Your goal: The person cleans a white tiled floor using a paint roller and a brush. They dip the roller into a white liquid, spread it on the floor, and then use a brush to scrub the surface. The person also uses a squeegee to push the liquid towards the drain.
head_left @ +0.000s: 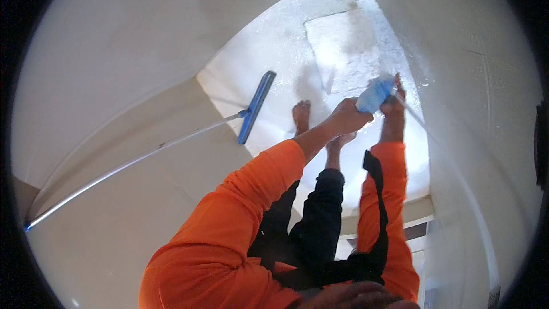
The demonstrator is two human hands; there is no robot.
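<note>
My left hand point(347, 115) is closed around a light blue and white object point(374, 94), which may be a bottle or a folded cloth; I cannot tell which. My right hand point(393, 102) holds the same object at its right end, close to the wet white wall point(457, 97) on the right. Both arms are in orange sleeves. A thin pale line point(414, 117) runs down and right from the object along the wall. My bare feet point(301, 115) stand on the wet white floor point(274, 51) below the hands.
A floor wiper with a blue head point(256, 106) and a long metal handle point(126, 166) leans against the pale left wall. A square patch point(337, 46) is set in the wet floor ahead. A step edge point(417, 209) lies at lower right.
</note>
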